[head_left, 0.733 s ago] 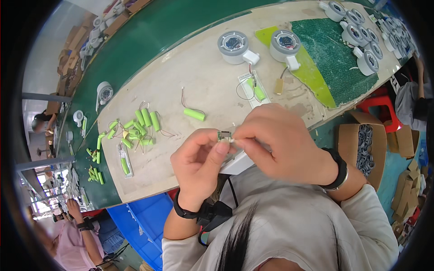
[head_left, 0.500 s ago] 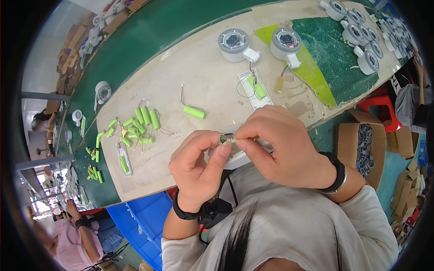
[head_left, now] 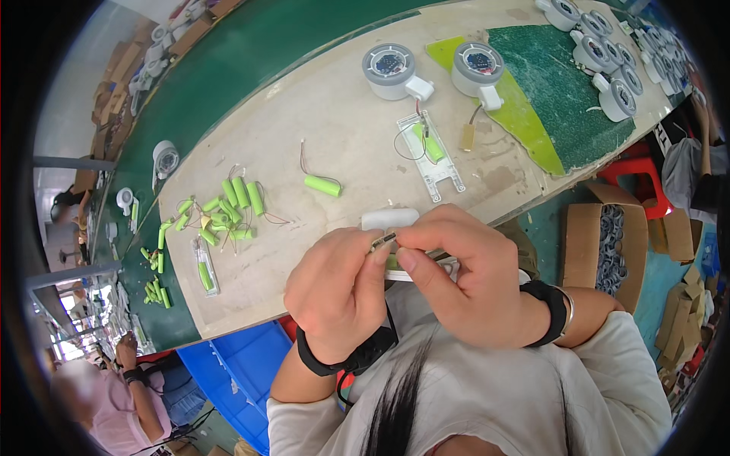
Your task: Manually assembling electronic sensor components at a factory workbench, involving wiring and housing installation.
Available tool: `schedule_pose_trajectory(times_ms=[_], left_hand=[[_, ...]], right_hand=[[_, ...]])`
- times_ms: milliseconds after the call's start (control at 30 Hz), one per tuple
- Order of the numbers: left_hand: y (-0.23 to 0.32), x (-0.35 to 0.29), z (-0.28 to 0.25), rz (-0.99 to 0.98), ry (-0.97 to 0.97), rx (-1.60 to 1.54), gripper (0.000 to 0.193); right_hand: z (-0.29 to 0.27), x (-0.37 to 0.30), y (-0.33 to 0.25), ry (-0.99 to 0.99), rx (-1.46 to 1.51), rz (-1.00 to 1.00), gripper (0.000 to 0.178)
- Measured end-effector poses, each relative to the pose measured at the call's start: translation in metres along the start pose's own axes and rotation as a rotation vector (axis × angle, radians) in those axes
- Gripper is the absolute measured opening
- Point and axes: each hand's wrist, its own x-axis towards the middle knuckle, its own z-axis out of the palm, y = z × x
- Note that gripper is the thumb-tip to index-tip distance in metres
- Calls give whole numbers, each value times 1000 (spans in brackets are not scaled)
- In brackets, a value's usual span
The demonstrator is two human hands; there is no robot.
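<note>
Over the table's near edge, my left hand pinches a small circuit board between thumb and fingers. My right hand is closed at the board's right end; its thumb and forefinger press together, and whatever small part they hold is hidden. Just beneath both hands is a white plastic housing, mostly covered by them, with a bit of green showing in it. Beyond the hands lies a white frame bearing a green battery cell with thin wires. A wired battery cell rests to the left of it.
A heap of green cells lies at left, near a clear case. Two round grey-and-white units stand at the back, with many more at far right. A blue bin and a carton flank me. Another person sits at left.
Both hands have dropped slightly, and the circuit board has tilted to show its edge. More of the white frame and the white housing is uncovered. The view has shifted slightly.
</note>
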Motion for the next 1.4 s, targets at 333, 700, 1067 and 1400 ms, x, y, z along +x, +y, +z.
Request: schedule_pose_trajectory(times_ms=[333, 700, 1067, 1400], left_hand=[[-12, 2, -6, -350, -138, -383, 14], [-40, 17, -35, -552, -665, -906, 30], [-46, -1, -26, -635, -488, -1196, 28], [-36, -1, -26, -693, -99, -1387, 33]], right_hand=[[-14, 17, -2, -177, 12, 147, 12], [-30, 13, 36, -2, 17, 22, 17], [-52, -21, 43, -59, -50, 138, 16], [-39, -17, 34, -366, 531, 384, 69]])
